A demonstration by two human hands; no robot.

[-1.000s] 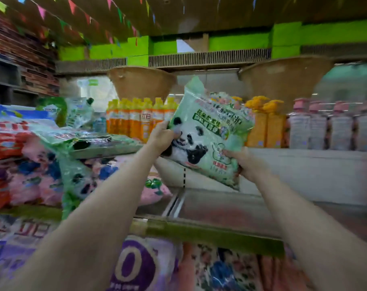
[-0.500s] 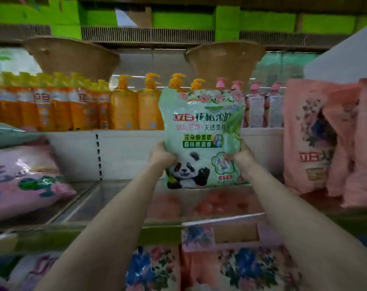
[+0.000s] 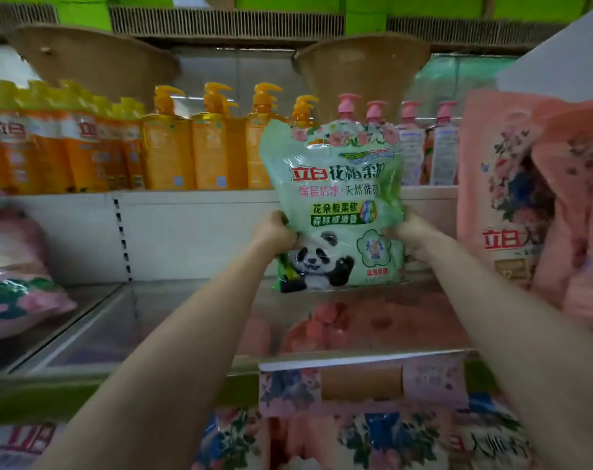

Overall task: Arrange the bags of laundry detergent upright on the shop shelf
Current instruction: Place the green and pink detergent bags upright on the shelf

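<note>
A green bag is held upright at centre frame by both hands, left and right, over the shelf; pink bags are crowded at right, orange bottles ranged behind.

Shop, shelf stocked with bottles

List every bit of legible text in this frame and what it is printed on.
"立白" and "花朵般柔软 / 森林感清香": green panda bag, held in both hands.
"立白": pink bag at right.
"立白": orange bottles at left.
Pump bottle labels and shelf tag: too blurred.
</note>
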